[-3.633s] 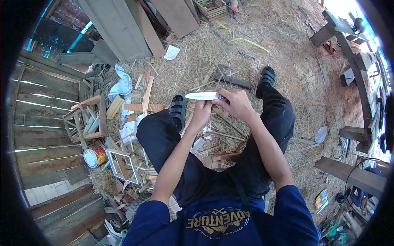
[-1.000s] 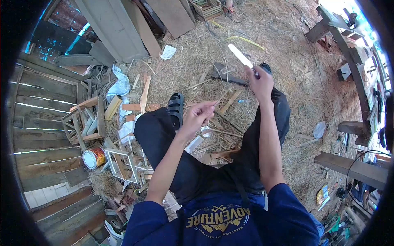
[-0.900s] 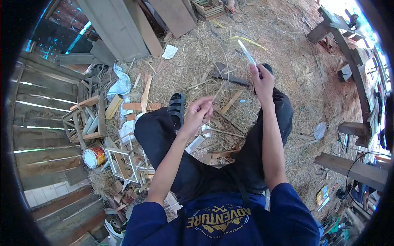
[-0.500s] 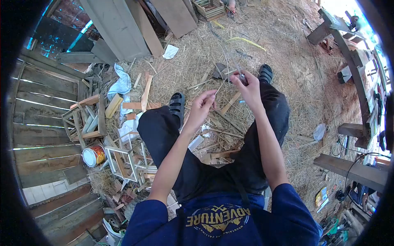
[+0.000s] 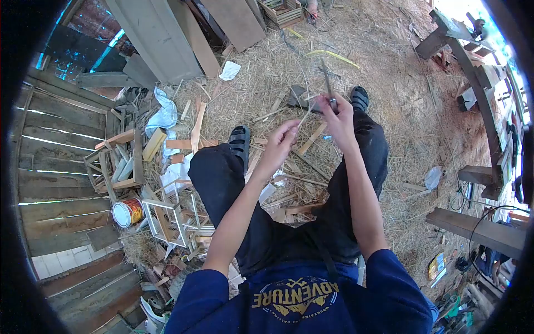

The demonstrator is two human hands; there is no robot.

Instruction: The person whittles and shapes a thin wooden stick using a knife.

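Observation:
My left hand (image 5: 280, 143) is closed in a pinch on a thin pale strip (image 5: 303, 117), perhaps bamboo or wood. The strip runs up and right towards my right hand (image 5: 338, 118). That hand is wrapped round a knife, its narrow dark blade (image 5: 327, 80) pointing away from me. Both hands are above the ground between my knees, a short distance apart. The strip passes close to my right thumb and fingertips; whether the blade touches it I cannot tell. Part of the knife's handle is hidden in my palm.
Straw and wood scraps cover the ground (image 5: 400, 111). A white frame (image 5: 167, 222) and a paint bucket (image 5: 127, 212) stand at left by a slatted wall (image 5: 61, 167). Boards (image 5: 158, 39) lean at the back. Wooden beams (image 5: 473, 231) stick out on the right.
My right hand has turned, so the knife blade now shows pointing away. My left hand has shifted slightly right and up, still pinching the strip.

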